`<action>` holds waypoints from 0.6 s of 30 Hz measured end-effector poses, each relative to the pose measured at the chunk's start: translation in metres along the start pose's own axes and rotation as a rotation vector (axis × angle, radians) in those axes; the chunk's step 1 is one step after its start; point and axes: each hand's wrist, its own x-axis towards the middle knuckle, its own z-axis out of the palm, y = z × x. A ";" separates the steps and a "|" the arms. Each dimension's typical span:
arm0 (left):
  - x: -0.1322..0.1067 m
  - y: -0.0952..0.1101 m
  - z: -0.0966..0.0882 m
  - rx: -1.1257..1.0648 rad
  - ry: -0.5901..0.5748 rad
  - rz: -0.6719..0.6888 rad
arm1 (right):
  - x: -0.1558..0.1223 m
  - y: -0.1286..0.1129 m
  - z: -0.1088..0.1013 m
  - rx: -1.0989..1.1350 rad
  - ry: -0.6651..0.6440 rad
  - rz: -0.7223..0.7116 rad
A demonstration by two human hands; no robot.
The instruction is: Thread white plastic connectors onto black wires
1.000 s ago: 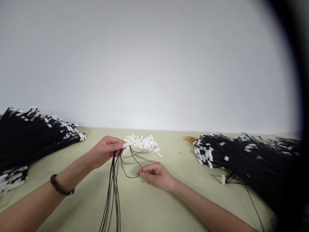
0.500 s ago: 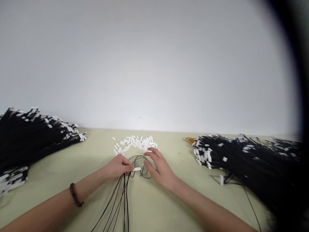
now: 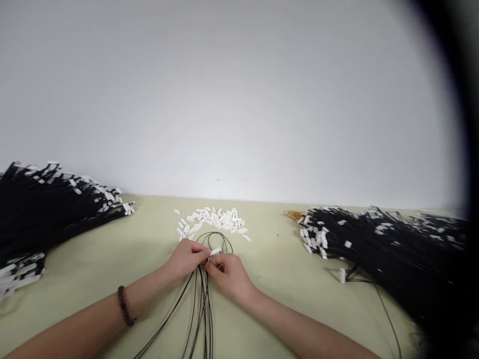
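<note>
Connector (image 3: 215, 252), white: left end pinched in left hand (image 3: 188, 258), long axis slanting rightward and outward from that grip. Right hand (image 3: 235, 279): just below, at wires (image 3: 205, 309); whether pinching, cannot tell.

left hand (image 3: 186, 259): thumb and forefinger pinched, turned inward | right hand (image 3: 232, 277): thumb and forefinger pinched, just beside the left | left forearm (image 3: 90, 320), right forearm (image 3: 299, 325): bare, slanting inward to meet centrally

A plain grey wall (image 3: 239, 99) fills the upper half, brightest around its middle. Below it runs a pale yellow-green counter (image 3: 280, 267).
</note>
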 end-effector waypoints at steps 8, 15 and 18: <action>0.001 0.002 -0.008 -0.009 0.016 -0.042 | -0.001 0.001 -0.003 0.027 -0.025 0.042; -0.002 0.000 -0.001 -0.017 -0.038 0.015 | 0.000 -0.003 -0.002 0.072 -0.004 0.064; -0.001 -0.002 -0.002 0.018 -0.042 0.034 | 0.000 -0.003 -0.003 0.067 -0.004 0.071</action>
